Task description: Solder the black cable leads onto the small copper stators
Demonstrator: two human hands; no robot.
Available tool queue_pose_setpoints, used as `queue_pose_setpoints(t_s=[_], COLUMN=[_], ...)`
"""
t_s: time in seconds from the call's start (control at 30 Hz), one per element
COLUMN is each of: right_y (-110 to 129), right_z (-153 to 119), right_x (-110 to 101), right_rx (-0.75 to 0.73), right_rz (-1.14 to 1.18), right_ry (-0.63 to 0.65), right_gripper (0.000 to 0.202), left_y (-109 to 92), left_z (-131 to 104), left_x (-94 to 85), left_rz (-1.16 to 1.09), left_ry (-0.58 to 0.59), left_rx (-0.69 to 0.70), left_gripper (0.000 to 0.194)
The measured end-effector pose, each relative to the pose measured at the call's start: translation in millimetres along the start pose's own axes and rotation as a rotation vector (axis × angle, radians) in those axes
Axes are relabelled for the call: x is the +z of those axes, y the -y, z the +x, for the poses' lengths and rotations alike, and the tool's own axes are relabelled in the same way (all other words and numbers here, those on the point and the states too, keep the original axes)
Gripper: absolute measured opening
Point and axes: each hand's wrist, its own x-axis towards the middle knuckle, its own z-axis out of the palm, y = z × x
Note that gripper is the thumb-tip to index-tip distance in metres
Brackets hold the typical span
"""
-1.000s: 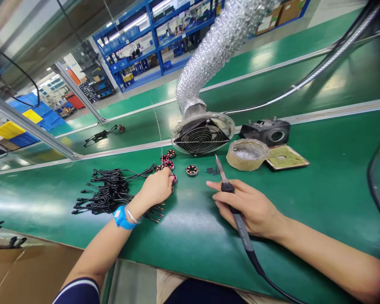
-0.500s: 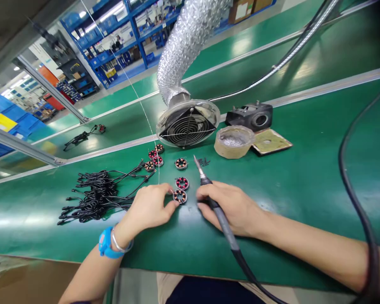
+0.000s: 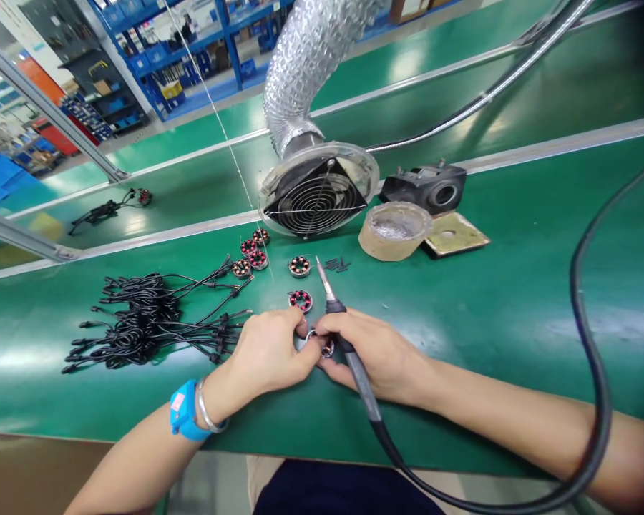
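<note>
My right hand [image 3: 381,357] is closed around a soldering iron [image 3: 360,379], its metal tip pointing up and away. Between my two hands is a small round coil [image 3: 327,349], partly hidden by fingers; my left hand [image 3: 268,350] pinches its left side and my right fingertips touch its right side. Just beyond lies a red coil [image 3: 300,300], and farther back a copper-coloured coil [image 3: 299,267] beside several short black pieces [image 3: 337,265]. Several more coils [image 3: 251,254] form a group to the left, near a heap of black cables [image 3: 134,322].
A fume extractor fan [image 3: 316,204] on a silver duct [image 3: 295,79] stands behind the coils. To its right are a round tub [image 3: 394,229], a yellowish sponge tray [image 3: 456,234] and a black holder [image 3: 426,189]. The iron's cord [image 3: 590,322] loops at the right.
The nearest coil has moved right and slightly nearer, away from the red one, with my left hand. My right hand has closed in on it, still holding the iron. The view has shifted slightly.
</note>
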Motion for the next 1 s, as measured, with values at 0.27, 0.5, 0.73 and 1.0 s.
queue_pose_setpoints(t_s=[0.27,0.5,0.73,1.0], right_y=[-8.0,-8.0,-10.9,-13.7], right_z=[-6.7,-8.3,-8.9,-9.3], right_x=[-3.8,-8.5,-10.5,-9.6], right_rx=[0.007,-0.076,-0.034,-0.04], right_rz=[0.088,0.112,0.145,0.146], right_ry=[-0.01,0.005,0.082,0.079], right_gripper=[0.033,0.037,0.036,0.035], left_y=[10.0,3.2,15.1,5.4], left_z=[0.0,-0.9,1.8,-2.5], left_x=[-14.7,-9.0,-14.7,-16.7], left_rz=[-0.09,-0.107,-0.325,-0.208], left_ry=[-0.013,0.182,0.261,0.288], left_rx=[-0.058,0.077,-0.023,-0.08], left_gripper=[0.016,0.019,0.019,0.027])
